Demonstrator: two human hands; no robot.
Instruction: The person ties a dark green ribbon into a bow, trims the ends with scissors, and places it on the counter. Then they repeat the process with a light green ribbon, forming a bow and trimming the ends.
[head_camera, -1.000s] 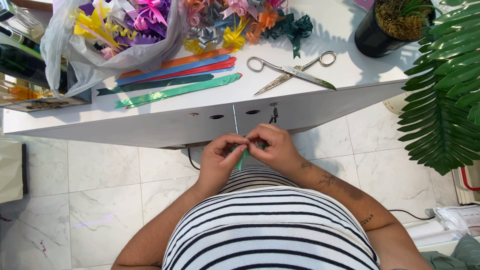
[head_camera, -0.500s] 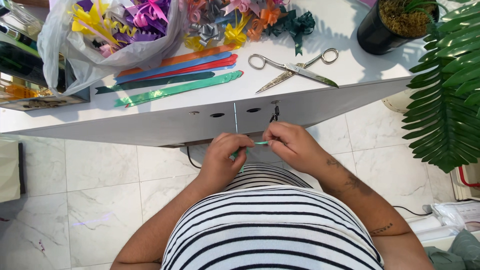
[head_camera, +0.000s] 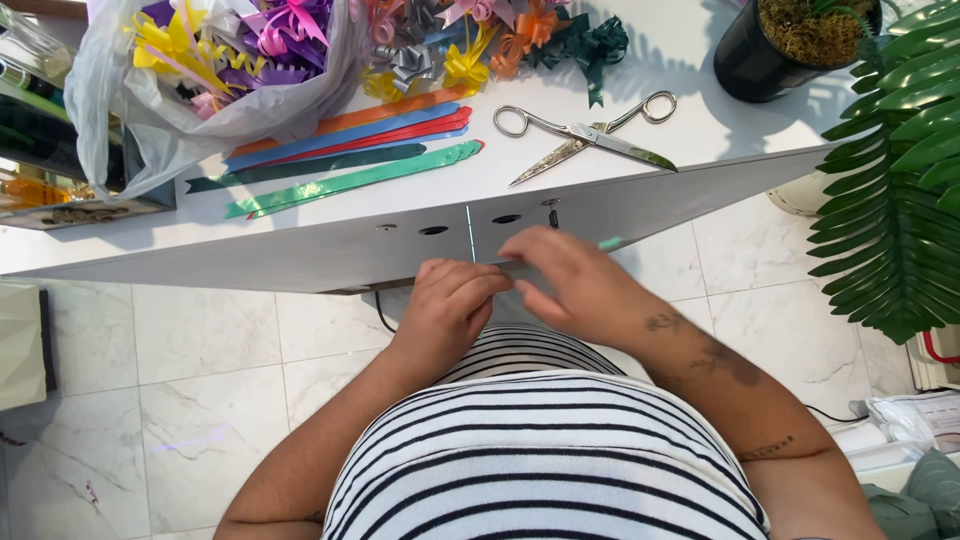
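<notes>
White marble floor is showing beneath us, and a white desk (head_camera: 300, 255) is running across the upper part of the view. We are holding both hands just below the desk's front edge, above our striped shirt (head_camera: 540, 450). Our left hand (head_camera: 450, 305) and right hand (head_camera: 575, 280) are touching each other, and between them we are pinching a thin teal ribbon strip (head_camera: 608, 243). Only its tip is showing, poking out past the right hand's knuckles; the rest is hidden under the fingers. Its long axis is lying roughly left to right, with the visible end pointing right and slightly up toward the desk. Both hands' fingers are pressed together on the strip.

On the desk we are seeing a fan of flat ribbon strips (head_camera: 350, 150) in orange, red, blue and green, lying lengthwise left to right. Silver scissors (head_camera: 590, 135) are resting to their right, blades shut. Behind them, ribbon bows (head_camera: 470, 45) are piling up, some inside a clear bag (head_camera: 150, 110). A black plant pot (head_camera: 760, 60) is standing at the far right, near green fronds (head_camera: 900, 180).
</notes>
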